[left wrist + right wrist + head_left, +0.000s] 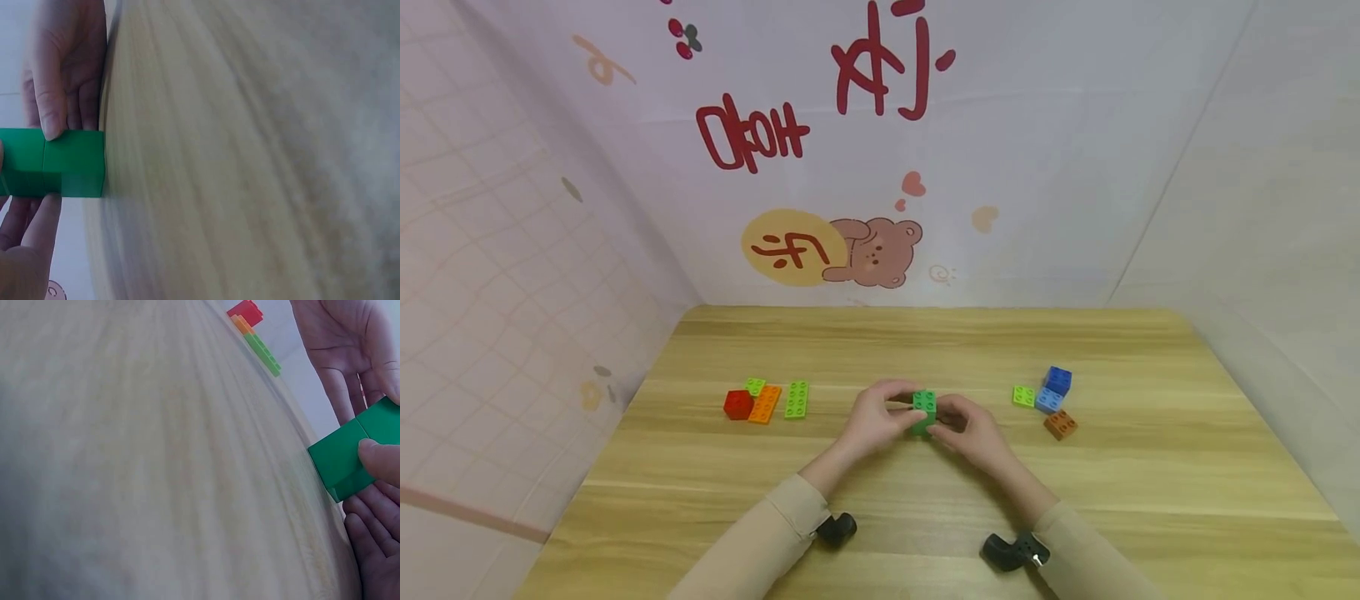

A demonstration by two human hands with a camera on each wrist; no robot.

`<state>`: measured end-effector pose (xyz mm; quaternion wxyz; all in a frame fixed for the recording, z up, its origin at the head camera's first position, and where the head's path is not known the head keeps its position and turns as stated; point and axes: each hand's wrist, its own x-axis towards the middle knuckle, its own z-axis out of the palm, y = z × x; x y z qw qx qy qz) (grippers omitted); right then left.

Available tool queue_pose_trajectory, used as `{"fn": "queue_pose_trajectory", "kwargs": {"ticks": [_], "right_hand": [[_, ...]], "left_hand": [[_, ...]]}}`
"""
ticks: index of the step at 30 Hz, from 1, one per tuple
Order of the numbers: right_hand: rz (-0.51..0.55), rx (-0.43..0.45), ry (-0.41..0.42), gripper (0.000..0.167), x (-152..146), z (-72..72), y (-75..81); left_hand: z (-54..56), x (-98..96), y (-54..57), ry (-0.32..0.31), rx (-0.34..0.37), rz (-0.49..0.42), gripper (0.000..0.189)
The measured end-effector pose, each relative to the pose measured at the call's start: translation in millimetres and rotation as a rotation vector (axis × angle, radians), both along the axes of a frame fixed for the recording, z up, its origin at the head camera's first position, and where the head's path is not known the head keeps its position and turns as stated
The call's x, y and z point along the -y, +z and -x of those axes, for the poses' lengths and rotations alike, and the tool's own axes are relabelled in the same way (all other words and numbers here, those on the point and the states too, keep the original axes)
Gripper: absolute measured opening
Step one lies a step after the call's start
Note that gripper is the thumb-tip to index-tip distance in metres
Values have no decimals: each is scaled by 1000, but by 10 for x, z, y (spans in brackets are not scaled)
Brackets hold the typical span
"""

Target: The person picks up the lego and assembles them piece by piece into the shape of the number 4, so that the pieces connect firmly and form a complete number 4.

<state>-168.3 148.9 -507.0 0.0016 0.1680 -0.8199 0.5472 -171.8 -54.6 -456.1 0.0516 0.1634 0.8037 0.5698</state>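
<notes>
Green bricks (927, 405) in both hands (874, 421) (978, 432)

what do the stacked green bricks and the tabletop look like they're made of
Green bricks: probably plastic, smooth, with crisp edges and molded studs. Tabletop: smooth-looking wood or printed laminate; streaky grain shows, but I can't tell which.

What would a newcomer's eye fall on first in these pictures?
First, the stacked green bricks near the middle of the table, held between the left grip and right grip. Then the bold red lettering high on the backdrop, and the bear printed below it.
</notes>
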Motion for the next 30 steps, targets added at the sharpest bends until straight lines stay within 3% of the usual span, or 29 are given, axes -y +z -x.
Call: {"fn": "queue_pose_trajectory", "kwargs": {"ticks": [9,18,25,30], "right_hand": [[47,-4,3,40,-15,-11,21],[70,36,7,33,-3,-26,98],[47,41,-12,35,17,-24,83],[45,37,-9,33,63,-116,262]], "left_hand": [[0,0,-16,-17,-25,31,37],[-12,84,-30,-41,-11,-65,55],[10,304,-64,25,-47,-52,54],[47,491,-54,108,-73,-1,50]]}}
